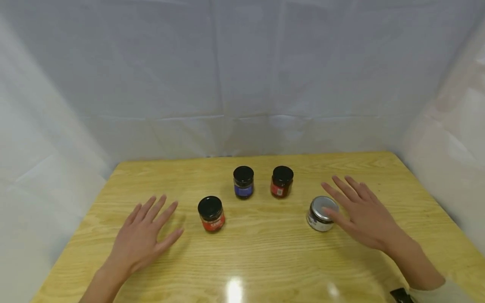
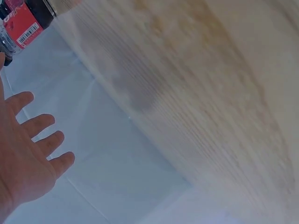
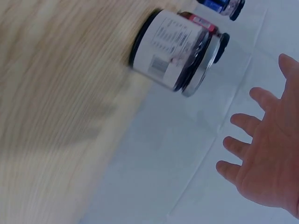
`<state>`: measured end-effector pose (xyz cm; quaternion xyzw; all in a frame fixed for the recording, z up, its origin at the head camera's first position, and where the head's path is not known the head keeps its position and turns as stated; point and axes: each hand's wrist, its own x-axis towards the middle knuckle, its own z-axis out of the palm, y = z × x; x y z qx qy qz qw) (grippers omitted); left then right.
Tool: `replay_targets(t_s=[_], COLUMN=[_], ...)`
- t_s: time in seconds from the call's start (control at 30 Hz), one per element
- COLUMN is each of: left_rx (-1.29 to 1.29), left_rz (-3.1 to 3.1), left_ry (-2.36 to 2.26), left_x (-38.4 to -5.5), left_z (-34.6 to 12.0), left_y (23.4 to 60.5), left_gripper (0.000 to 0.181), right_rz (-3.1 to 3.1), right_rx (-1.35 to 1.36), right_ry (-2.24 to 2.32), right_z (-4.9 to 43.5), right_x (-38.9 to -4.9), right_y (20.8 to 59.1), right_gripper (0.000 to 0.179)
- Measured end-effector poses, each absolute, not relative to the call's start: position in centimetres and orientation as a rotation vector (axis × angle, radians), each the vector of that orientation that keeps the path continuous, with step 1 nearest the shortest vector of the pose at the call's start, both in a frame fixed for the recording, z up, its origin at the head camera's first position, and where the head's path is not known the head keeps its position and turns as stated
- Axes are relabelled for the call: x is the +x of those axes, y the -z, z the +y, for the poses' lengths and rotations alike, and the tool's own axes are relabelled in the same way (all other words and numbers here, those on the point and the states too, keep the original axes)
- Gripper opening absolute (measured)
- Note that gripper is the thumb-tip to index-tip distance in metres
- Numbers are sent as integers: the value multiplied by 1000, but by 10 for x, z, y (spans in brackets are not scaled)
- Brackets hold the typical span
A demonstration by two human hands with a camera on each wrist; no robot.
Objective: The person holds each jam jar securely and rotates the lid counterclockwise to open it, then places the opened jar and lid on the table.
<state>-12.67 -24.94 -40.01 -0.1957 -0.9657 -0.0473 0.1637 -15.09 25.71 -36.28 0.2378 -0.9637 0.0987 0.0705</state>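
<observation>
My left hand point(image 1: 142, 237) hovers over the table at the left, fingers spread, holding nothing. Just right of it stands a jar with a black lid and red label point(image 1: 212, 214), also partly in the left wrist view. My right hand point(image 1: 361, 216) is held with fingers spread beside a silver-lidded jar point(image 1: 320, 218), its thumb overlapping the lid in the head view. In the right wrist view that jar's white label point(image 3: 163, 49) with a barcode shows, and the palm stands apart from it. Farther back are a blue-labelled jar point(image 1: 243, 185) and a dark red jar point(image 1: 282, 183), both black-lidded.
All the jars stand upright on a wooden table point(image 1: 257, 256). White sheeting point(image 1: 250, 84) hangs behind the table's back edge and along both sides. A black strap-like item point(image 1: 401, 295) shows at the right sleeve.
</observation>
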Motion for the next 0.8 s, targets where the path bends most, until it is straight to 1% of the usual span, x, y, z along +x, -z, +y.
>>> replay_targets(t_s=[0.3,0.57,0.8], left_rx=[-576,-573,-564], left_rz=[-2740,-2748,-2795], left_ry=[146,165,254], left_x=[-128,-131,-131], left_z=[-243,-238,-235], left_y=[401,406,408], left_gripper=[67,68,68], right_rz=[-2889,-2877,-2830], right_rx=[776,832,901], right_ry=[-265,-249,-327], right_z=[227,204,177], right_x=[-154,-155,-157], right_y=[361,369,370], right_gripper=[64,64,63])
